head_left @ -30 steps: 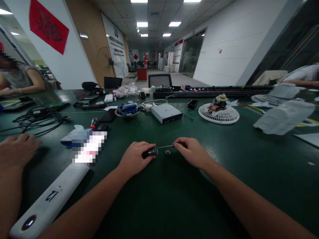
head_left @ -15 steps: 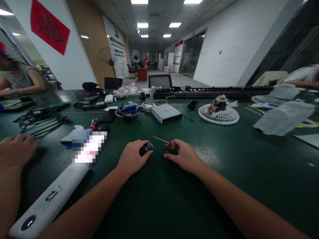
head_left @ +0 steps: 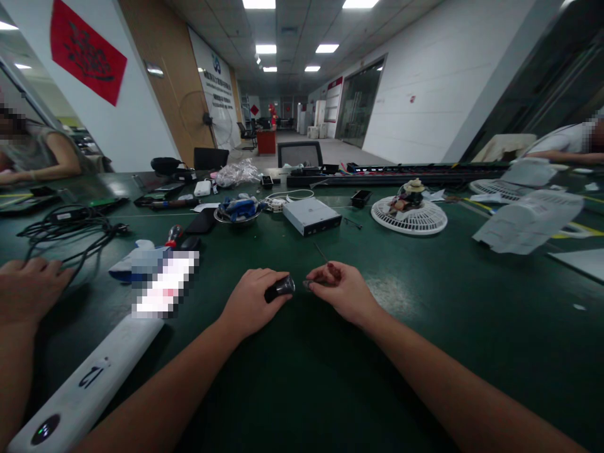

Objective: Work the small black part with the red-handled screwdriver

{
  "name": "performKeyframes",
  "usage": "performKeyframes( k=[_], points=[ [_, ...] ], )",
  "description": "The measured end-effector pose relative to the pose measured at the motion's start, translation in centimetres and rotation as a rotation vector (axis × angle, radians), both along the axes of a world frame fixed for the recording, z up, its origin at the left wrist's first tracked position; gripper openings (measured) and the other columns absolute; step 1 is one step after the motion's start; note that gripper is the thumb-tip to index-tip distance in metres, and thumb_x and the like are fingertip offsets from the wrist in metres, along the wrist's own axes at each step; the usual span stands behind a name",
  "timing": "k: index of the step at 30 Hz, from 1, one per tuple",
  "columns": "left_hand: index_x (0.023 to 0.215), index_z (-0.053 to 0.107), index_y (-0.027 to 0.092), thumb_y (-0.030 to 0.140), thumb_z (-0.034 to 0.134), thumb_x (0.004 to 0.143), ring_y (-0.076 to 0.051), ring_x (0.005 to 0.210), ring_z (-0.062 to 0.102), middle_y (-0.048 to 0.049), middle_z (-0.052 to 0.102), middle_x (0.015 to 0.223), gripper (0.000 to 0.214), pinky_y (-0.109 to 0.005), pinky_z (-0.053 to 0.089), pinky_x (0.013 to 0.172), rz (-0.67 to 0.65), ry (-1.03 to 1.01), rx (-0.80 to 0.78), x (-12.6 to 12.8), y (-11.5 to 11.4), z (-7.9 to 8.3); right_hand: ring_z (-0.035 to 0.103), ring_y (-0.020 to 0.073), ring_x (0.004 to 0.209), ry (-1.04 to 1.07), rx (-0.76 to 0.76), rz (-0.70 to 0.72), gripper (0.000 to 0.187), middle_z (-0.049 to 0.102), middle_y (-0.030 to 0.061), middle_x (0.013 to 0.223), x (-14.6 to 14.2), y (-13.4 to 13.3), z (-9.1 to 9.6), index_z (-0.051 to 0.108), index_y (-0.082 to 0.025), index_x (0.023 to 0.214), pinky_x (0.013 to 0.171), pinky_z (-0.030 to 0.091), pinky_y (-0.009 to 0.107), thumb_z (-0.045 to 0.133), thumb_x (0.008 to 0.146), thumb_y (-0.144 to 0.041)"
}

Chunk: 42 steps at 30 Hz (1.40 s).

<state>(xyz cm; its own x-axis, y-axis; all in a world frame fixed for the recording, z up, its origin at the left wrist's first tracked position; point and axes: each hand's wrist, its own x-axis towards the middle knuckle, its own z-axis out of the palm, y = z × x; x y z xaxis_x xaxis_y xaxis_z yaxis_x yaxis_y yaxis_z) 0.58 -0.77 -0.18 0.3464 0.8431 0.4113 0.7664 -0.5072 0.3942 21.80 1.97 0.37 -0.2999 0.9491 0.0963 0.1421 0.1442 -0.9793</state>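
My left hand (head_left: pixel 250 303) is closed around a small black rounded object (head_left: pixel 285 286) whose glossy end faces right, above the green table. Just to its right, my right hand (head_left: pixel 350 290) grips a thin screwdriver (head_left: pixel 334 270) with a reddish handle, mostly covered by the fingers. Its slim shaft points up and away, to the left. Between that hand's thumb and forefinger is a small dark piece (head_left: pixel 307 285), too small to name. A narrow gap separates this piece from the black object.
Another person's hand (head_left: pixel 33 289) rests at the left by black cables (head_left: pixel 70 220). A long white device (head_left: pixel 89 377) lies beside my left forearm. Ahead are an optical drive (head_left: pixel 311 216), a metal bowl (head_left: pixel 238 220), a white fan grille (head_left: pixel 408 217) and a red-handled screwdriver (head_left: pixel 174 234).
The screwdriver's shaft has swung from pointing left to pointing away. My right thumb and forefinger have closed on the small piece, and the hands are closer together. The view shifted slightly.
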Motion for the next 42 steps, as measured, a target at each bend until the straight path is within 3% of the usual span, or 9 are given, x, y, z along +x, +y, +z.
performKeyframes(
  k=[4, 9, 14, 18, 22, 26, 31, 36, 42],
  points=[
    [0.114, 0.062, 0.023, 0.025, 0.070, 0.080, -0.023, 0.095, 0.062, -0.0038, 0.071, 0.104, 0.035, -0.042, 0.044, 0.088, -0.078, -0.002, 0.018, 0.3, -0.2, 0.3, 0.065, 0.0166, 0.079, 0.026, 0.057, 0.003, 0.025, 0.071, 0.0050, 0.088, -0.4, -0.5, 0.3, 0.043, -0.020, 0.063, 0.079, 0.050, 0.033, 0.067, 0.070, -0.020],
    [0.114, 0.062, 0.022, 0.023, 0.072, 0.079, -0.024, 0.095, 0.063, -0.0048, 0.071, 0.105, 0.036, -0.042, 0.044, 0.086, -0.156, -0.032, 0.047, 0.5, -0.2, 0.3, 0.063, 0.0164, 0.074, -0.117, 0.138, 0.021, 0.012, 0.067, 0.0019, 0.078, -0.5, -0.6, -0.1, 0.057, -0.019, 0.071, 0.073, 0.049, 0.031, 0.069, 0.072, -0.020],
    [0.115, 0.062, 0.023, 0.022, 0.072, 0.080, -0.023, 0.097, 0.062, -0.0037, 0.071, 0.107, 0.037, -0.041, 0.042, 0.088, -0.215, -0.042, 0.063, 0.5, -0.2, 0.3, 0.057, 0.0143, 0.071, -0.238, 0.319, -0.040, 0.026, 0.064, 0.0016, 0.082, -0.2, -0.6, -0.1, 0.047, -0.019, 0.061, 0.064, 0.043, 0.027, 0.071, 0.071, -0.021],
    [0.117, 0.061, 0.023, 0.021, 0.070, 0.081, -0.022, 0.097, 0.062, -0.0040, 0.071, 0.108, 0.037, -0.040, 0.042, 0.088, -0.251, -0.010, 0.060, 0.5, -0.3, 0.4, 0.048, 0.0118, 0.058, -0.245, 0.159, 0.041, 0.018, 0.052, -0.0044, 0.064, -0.4, -0.7, 0.0, 0.055, -0.019, 0.072, 0.053, 0.037, 0.025, 0.072, 0.070, -0.025],
    [0.118, 0.060, 0.024, 0.019, 0.067, 0.083, -0.022, 0.097, 0.063, -0.0039, 0.071, 0.108, 0.035, -0.040, 0.042, 0.088, -0.281, 0.014, 0.055, 0.5, -0.4, 0.5, 0.045, 0.0100, 0.054, -0.148, -0.032, 0.103, 0.020, 0.046, -0.0070, 0.058, -0.7, -0.6, -0.2, 0.054, -0.018, 0.069, 0.051, 0.035, 0.023, 0.072, 0.068, -0.025],
    [0.118, 0.060, 0.023, 0.021, 0.067, 0.083, -0.022, 0.101, 0.062, -0.0044, 0.070, 0.110, 0.035, -0.040, 0.043, 0.090, -0.226, -0.024, 0.060, 0.7, -0.5, 0.6, 0.047, 0.0104, 0.054, -0.108, -0.034, 0.124, 0.022, 0.049, -0.0051, 0.062, -0.5, -0.5, -0.4, 0.054, -0.018, 0.076, 0.050, 0.036, 0.024, 0.066, 0.077, -0.036],
    [0.118, 0.060, 0.022, 0.024, 0.071, 0.081, -0.023, 0.101, 0.062, -0.0048, 0.069, 0.110, 0.038, -0.042, 0.044, 0.092, -0.056, -0.049, 0.061, 0.4, -0.2, 0.3, 0.053, 0.0133, 0.061, -0.175, 0.186, 0.049, 0.041, 0.057, 0.0015, 0.071, 0.9, -0.3, 0.0, 0.055, -0.018, 0.083, 0.056, 0.040, 0.026, 0.026, 0.099, -0.043],
    [0.113, 0.063, 0.022, 0.026, 0.071, 0.079, -0.024, 0.098, 0.062, -0.0046, 0.069, 0.108, 0.035, -0.043, 0.048, 0.087, 0.128, -0.094, 0.042, -0.4, 0.3, 0.0, 0.058, 0.0163, 0.070, -0.452, 0.376, -0.037, 0.027, 0.062, 0.0033, 0.076, 2.6, 0.5, 1.4, 0.061, -0.018, 0.091, 0.064, 0.042, 0.028, 0.038, 0.098, -0.031],
    [0.112, 0.064, 0.022, 0.025, 0.072, 0.079, -0.023, 0.098, 0.063, -0.0043, 0.069, 0.107, 0.034, -0.042, 0.048, 0.088, 0.138, -0.114, 0.017, -0.6, 0.5, 0.1, 0.064, 0.0186, 0.087, -0.522, 0.465, -0.013, 0.023, 0.069, 0.0062, 0.095, 3.0, 1.1, 1.6, 0.067, -0.019, 0.100, 0.076, 0.047, 0.031, 0.044, 0.095, -0.023]
  ],
)
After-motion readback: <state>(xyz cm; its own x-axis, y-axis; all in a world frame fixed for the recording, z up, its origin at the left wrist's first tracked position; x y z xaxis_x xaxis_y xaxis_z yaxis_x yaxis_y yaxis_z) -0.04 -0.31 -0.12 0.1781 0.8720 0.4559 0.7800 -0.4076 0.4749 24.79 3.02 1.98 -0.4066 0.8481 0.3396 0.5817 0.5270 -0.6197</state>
